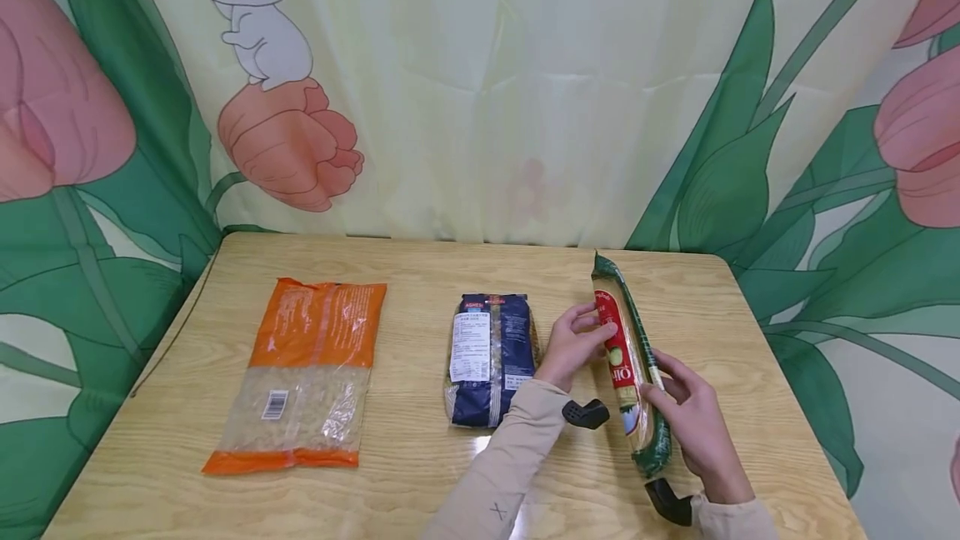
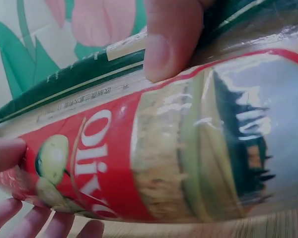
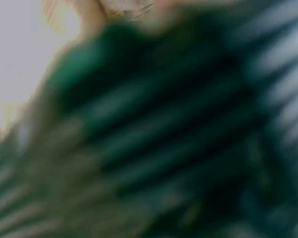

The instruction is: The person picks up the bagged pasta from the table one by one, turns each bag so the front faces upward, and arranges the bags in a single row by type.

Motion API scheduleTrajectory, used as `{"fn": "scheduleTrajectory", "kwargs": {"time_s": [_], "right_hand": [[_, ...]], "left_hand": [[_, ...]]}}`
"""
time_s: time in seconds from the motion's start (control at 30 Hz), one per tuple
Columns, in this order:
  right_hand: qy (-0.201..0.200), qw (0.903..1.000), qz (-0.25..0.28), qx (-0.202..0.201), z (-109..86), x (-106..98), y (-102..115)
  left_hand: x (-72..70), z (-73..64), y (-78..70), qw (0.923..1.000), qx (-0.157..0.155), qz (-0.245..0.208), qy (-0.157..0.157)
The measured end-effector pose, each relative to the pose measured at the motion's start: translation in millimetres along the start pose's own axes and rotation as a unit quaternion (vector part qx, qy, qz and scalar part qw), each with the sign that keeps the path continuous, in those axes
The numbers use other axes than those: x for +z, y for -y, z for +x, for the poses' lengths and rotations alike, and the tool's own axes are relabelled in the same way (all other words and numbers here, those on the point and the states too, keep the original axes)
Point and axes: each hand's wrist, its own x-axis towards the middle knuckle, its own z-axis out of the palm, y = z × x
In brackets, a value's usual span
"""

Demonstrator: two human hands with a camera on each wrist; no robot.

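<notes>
A long, slim pack of spaghetti (image 1: 625, 365), green-edged with a red "Oliv" label, stands at a slant between my two hands on the right side of the head view. My left hand (image 1: 576, 344) grips it on its left side. In the left wrist view, that hand's thumb (image 2: 7, 153) lies over the red label (image 2: 109, 163) while its fingers curl beneath. Lower down, my right hand (image 1: 693, 419) holds the pack's right edge, its thumb on the front. Blurred green wrapping (image 3: 154, 114) fills most of the right wrist view, hiding the right fingers there.
A dark blue bag (image 1: 491, 361) with a white label lies mid-table, just left of my left forearm. Farther left, an orange and clear bag (image 1: 300, 377) lies flat on the wooden table (image 1: 408, 473). Behind the table hangs a printed curtain (image 1: 480, 107).
</notes>
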Motion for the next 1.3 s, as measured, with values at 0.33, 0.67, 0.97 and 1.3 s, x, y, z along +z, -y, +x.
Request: {"fn": "scheduleTrajectory", "kwargs": {"time_s": [0.33, 0.67, 0.97, 1.3], "right_hand": [[0.043, 0.999, 0.01, -0.011, 1.4, 1.7, 1.4], [0.036, 0.9967, -0.073, -0.001, -2.7, 9.9, -1.4], [0.004, 0.986, -0.165, -0.021, -3.3, 16.1, 7.0], [-0.038, 0.9726, -0.223, -0.054, -3.5, 24.7, 5.1]], "left_hand": [[-3.6, -2.5, -5.2, 0.9989, 0.002, -0.046, 0.005], [-2.3, -6.8, -7.0, 0.9978, 0.016, -0.042, -0.049], [5.8, -8.7, -9.2, 0.9948, 0.046, -0.049, -0.077], [3.7, -12.3, -16.5, 0.9963, 0.041, -0.037, -0.065]]}}
